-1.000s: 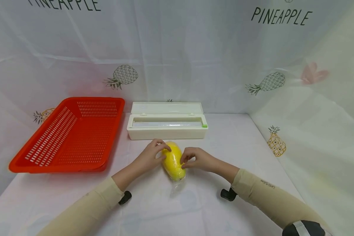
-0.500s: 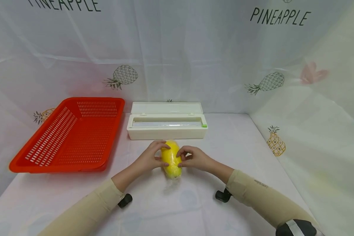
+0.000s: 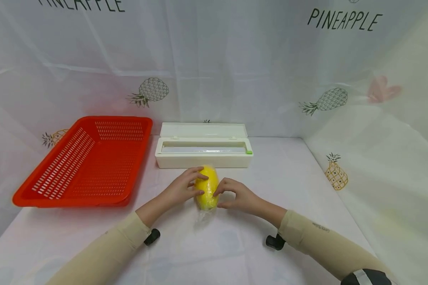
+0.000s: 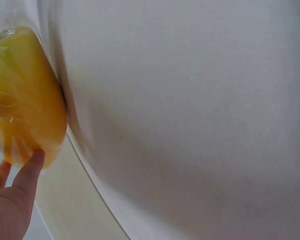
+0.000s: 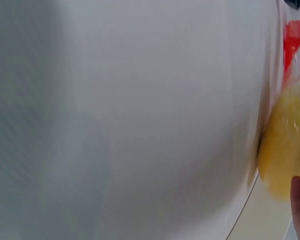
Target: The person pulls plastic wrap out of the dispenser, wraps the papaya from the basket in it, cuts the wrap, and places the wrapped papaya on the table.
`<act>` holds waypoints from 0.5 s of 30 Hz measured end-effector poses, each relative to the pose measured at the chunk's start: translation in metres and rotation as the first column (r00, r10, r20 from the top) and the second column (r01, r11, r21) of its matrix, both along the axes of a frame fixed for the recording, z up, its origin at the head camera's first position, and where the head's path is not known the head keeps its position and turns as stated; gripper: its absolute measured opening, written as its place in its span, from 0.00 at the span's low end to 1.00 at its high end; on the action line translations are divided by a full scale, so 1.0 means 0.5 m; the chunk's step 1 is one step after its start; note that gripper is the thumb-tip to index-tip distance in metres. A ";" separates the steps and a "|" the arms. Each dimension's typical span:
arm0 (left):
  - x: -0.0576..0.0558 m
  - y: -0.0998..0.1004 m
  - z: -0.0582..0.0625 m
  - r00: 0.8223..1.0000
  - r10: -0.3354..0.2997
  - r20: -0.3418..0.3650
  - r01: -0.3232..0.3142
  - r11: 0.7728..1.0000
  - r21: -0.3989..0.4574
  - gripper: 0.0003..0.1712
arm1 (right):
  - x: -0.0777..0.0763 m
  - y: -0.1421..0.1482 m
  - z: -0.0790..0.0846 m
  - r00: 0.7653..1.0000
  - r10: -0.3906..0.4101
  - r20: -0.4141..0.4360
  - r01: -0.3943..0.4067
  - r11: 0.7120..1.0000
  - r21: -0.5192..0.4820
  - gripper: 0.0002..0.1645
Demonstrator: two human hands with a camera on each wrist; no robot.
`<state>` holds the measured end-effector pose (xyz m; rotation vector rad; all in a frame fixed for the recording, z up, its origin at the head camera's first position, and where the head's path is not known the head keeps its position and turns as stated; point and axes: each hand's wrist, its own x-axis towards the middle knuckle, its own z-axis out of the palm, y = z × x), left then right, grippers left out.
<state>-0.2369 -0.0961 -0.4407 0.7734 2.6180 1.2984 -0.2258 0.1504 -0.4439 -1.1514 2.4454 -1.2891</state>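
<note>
A yellow oval object (image 3: pixel 208 186) wrapped in clear plastic film lies on the table, in the middle of the head view. Loose film (image 3: pixel 204 215) bunches at its near end. My left hand (image 3: pixel 182 186) holds it from the left, with curved fingers on its upper part and the thumb at its side. On the other side my right hand (image 3: pixel 239 196) pinches the film at the right edge with bent index finger and thumb. In the left wrist view a thumb and finger press on the wrapped object (image 4: pixel 27 95). The right wrist view shows only part of it (image 5: pixel 285 145).
A white cling-film dispenser (image 3: pixel 204 160) with its lid raised stands just behind the hands. To the left is a red perforated plastic basket (image 3: pixel 82 200). A white pineapple-print cloth (image 3: pixel 235 71) hangs behind the table.
The yellow object has shifted slightly away, towards the dispenser, and stands straighter. Both hands have moved with it, and the right thumb and index finger are spread wider.
</note>
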 end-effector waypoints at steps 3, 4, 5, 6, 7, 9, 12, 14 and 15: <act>-0.004 0.000 0.002 1.000 -0.002 0.007 0.002 1.000 -0.024 0.25 | 0.015 -0.007 -0.001 0.991 0.053 -0.123 -0.054 0.999 -0.006 0.16; -0.005 -0.001 0.002 1.000 -0.005 0.004 0.005 1.000 -0.031 0.25 | 0.019 -0.011 -0.001 0.985 0.066 -0.157 -0.069 0.998 -0.009 0.16; -0.006 -0.001 0.003 1.000 -0.009 0.005 0.009 0.999 -0.035 0.25 | 0.023 -0.015 -0.001 0.979 0.074 -0.188 -0.077 0.997 -0.010 0.17; -0.007 -0.002 0.004 1.000 -0.013 0.008 0.013 0.999 -0.036 0.25 | 0.027 -0.020 -0.001 0.972 0.082 -0.221 -0.087 0.996 -0.013 0.17; -0.009 -0.002 0.005 1.000 -0.015 0.013 0.016 0.999 -0.034 0.25 | 0.031 -0.025 -0.001 0.966 0.086 -0.245 -0.091 0.996 -0.012 0.17; -0.011 -0.002 0.007 1.000 -0.021 0.016 0.021 0.999 -0.032 0.24 | 0.035 -0.034 0.000 0.953 0.085 -0.289 -0.088 0.996 0.002 0.15; -0.015 -0.001 0.010 0.999 -0.024 0.026 0.025 0.999 -0.036 0.24 | 0.039 -0.041 -0.002 0.939 0.071 -0.335 -0.066 0.998 0.026 0.10; -0.018 0.001 0.011 0.999 -0.028 0.032 0.029 0.999 -0.041 0.24 | 0.041 -0.041 -0.002 0.939 0.063 -0.337 -0.055 0.998 0.034 0.06; -0.019 0.001 0.012 0.999 -0.030 0.038 0.031 0.999 -0.041 0.23 | 0.043 -0.040 -0.001 0.943 0.062 -0.328 -0.055 0.998 0.029 0.05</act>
